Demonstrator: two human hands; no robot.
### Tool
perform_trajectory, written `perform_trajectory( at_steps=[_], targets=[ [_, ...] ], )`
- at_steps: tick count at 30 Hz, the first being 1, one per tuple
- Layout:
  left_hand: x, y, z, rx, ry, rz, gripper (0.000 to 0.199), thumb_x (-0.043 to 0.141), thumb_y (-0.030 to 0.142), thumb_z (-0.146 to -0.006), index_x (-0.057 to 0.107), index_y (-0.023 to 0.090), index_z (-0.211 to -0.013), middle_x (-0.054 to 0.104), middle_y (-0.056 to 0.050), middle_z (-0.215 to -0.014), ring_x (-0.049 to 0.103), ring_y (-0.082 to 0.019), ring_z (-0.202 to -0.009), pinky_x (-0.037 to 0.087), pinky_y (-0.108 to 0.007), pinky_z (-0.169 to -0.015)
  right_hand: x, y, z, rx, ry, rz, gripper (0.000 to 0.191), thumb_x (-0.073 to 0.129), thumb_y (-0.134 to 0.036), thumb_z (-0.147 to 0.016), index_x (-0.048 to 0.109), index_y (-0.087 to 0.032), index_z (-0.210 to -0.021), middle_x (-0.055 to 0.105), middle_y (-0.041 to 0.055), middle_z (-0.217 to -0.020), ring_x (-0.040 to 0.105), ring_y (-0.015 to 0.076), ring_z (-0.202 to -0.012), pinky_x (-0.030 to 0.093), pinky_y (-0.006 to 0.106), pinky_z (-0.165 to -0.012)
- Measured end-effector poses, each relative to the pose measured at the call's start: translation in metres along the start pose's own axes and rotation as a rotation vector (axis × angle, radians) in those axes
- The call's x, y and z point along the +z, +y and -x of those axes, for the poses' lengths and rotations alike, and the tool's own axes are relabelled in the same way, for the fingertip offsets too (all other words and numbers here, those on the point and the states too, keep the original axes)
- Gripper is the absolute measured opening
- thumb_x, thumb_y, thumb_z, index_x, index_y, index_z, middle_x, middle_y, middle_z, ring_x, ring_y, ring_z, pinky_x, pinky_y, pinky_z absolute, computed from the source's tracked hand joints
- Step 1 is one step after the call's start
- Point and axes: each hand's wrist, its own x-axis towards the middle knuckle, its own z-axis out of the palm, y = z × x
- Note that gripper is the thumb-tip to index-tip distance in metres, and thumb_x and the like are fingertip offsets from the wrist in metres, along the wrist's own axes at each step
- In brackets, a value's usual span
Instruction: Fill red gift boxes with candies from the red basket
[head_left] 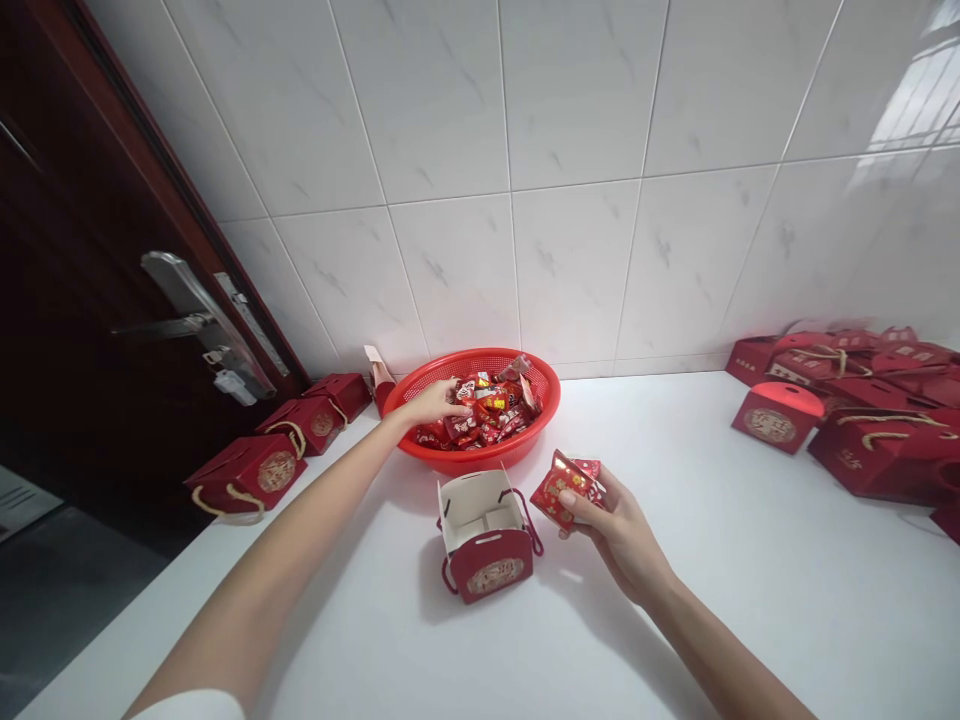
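My left hand (pixel 436 402) reaches over the near-left rim of a red plastic basket (pixel 551 385). Its thumb and fingers close on a red wrapped candy (pixel 465 390) at the left of the pile; the fingertips are partly hidden. To the right, my right hand (pixel 611 525) grips several red and gold candy packets (pixel 561 490), thumb on top, above the white table. Between my arms stands a small dark red gift box (pixel 491 565), open at the top, with a pale interior and cord handles. What lies at its bottom is hard to make out.
Closed red gift boxes with rope handles (pixel 255 475) line the table's left edge. More red boxes (pixel 870 450) are piled at the right, with one small box (pixel 776 415) in front. A tiled wall (pixel 577 270) bounds the back; a dark door (pixel 75 250) is at left.
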Motion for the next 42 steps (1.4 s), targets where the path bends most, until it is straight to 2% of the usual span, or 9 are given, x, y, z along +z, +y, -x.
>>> perform_trajectory(
  at_steps=[8, 19, 25, 29, 31, 33, 35, 37, 42],
  targets=[
    [-0.001, 0.002, 0.006, -0.017, -0.003, 0.025, 0.058, 0.087, 0.048, -0.059, 0.064, 0.016, -0.102, 0.075, -0.007, -0.104, 0.069, -0.028, -0.1, 0.057, -0.041, -0.085, 0.001, -0.002, 0.0, 0.026, 0.016, 0.038, 0.054, 0.088, -0.051, -0.066, 0.067, -0.019, -0.106, 0.07, 0.0062, -0.091, 0.061, 0.0194, -0.077, 0.048, 0.029, -0.06],
    [-0.005, -0.011, -0.001, -0.044, 0.149, -0.13, 0.055, 0.084, 0.041, -0.066, 0.068, 0.016, -0.112, 0.075, -0.008, -0.098, 0.07, -0.029, -0.102, 0.055, -0.039, -0.089, 0.0, 0.003, -0.002, 0.032, 0.038, 0.03, 0.054, 0.088, -0.048, -0.067, 0.068, -0.019, -0.108, 0.069, 0.0045, -0.09, 0.061, 0.0177, -0.076, 0.048, 0.028, -0.059],
    [-0.004, -0.001, 0.002, -0.035, 0.22, -0.299, 0.036, 0.077, 0.035, -0.072, 0.072, 0.019, -0.104, 0.076, -0.01, -0.107, 0.067, -0.031, -0.11, 0.051, -0.04, -0.099, -0.001, 0.001, -0.002, 0.026, 0.04, 0.041, 0.053, 0.088, -0.049, -0.066, 0.068, -0.02, -0.105, 0.068, 0.0046, -0.089, 0.06, 0.0184, -0.075, 0.049, 0.029, -0.059],
    [-0.005, 0.013, 0.011, -0.011, 0.271, -0.433, 0.038, 0.068, 0.031, -0.076, 0.07, 0.019, -0.112, 0.07, -0.012, -0.125, 0.056, -0.033, -0.126, 0.041, -0.041, -0.109, -0.001, 0.0, -0.001, 0.021, 0.029, 0.047, 0.051, 0.087, -0.049, -0.067, 0.067, -0.019, -0.104, 0.068, 0.005, -0.089, 0.06, 0.0184, -0.076, 0.048, 0.028, -0.059],
    [-0.005, 0.02, 0.016, -0.006, 0.209, -0.474, 0.034, 0.068, 0.034, -0.077, 0.072, 0.02, -0.108, 0.073, -0.01, -0.117, 0.06, -0.031, -0.118, 0.044, -0.037, -0.102, -0.001, 0.0, -0.001, 0.013, 0.021, 0.058, 0.05, 0.086, -0.05, -0.068, 0.066, -0.02, -0.103, 0.068, 0.0052, -0.089, 0.06, 0.0187, -0.076, 0.047, 0.028, -0.059],
    [-0.002, 0.025, 0.021, -0.021, 0.057, -0.495, 0.026, 0.073, 0.039, -0.071, 0.075, 0.023, -0.092, 0.076, -0.004, -0.092, 0.068, -0.026, -0.094, 0.049, -0.031, -0.086, 0.0, 0.0, -0.001, -0.002, 0.014, 0.076, 0.048, 0.086, -0.05, -0.068, 0.066, -0.02, -0.1, 0.067, 0.0051, -0.088, 0.059, 0.0184, -0.075, 0.048, 0.029, -0.059],
    [0.003, 0.027, 0.025, -0.05, -0.126, -0.501, 0.019, 0.079, 0.037, -0.061, 0.075, 0.024, -0.074, 0.072, 0.001, -0.069, 0.066, -0.021, -0.071, 0.046, -0.026, -0.068, 0.0, 0.001, -0.001, -0.022, 0.013, 0.096, 0.047, 0.086, -0.05, -0.068, 0.065, -0.019, -0.096, 0.067, 0.0046, -0.086, 0.057, 0.0174, -0.072, 0.048, 0.029, -0.06],
    [0.009, 0.027, 0.027, -0.077, -0.267, -0.492, 0.014, 0.079, 0.033, -0.055, 0.072, 0.024, -0.063, 0.068, 0.003, -0.059, 0.06, -0.017, -0.058, 0.041, -0.024, -0.058, 0.0, 0.002, -0.001, -0.037, 0.016, 0.11, 0.046, 0.086, -0.05, -0.069, 0.064, -0.019, -0.094, 0.066, 0.0042, -0.085, 0.056, 0.0168, -0.07, 0.049, 0.03, -0.06],
    [0.018, 0.025, 0.027, -0.11, -0.366, -0.389, 0.015, 0.075, 0.031, -0.055, 0.063, 0.022, -0.053, 0.06, 0.005, -0.054, 0.051, -0.014, -0.053, 0.035, -0.024, -0.052, -0.002, 0.004, -0.002, -0.048, 0.011, 0.115, 0.046, 0.085, -0.049, -0.07, 0.063, -0.019, -0.097, 0.066, 0.0039, -0.084, 0.056, 0.0168, -0.07, 0.048, 0.03, -0.06]
  ],
)
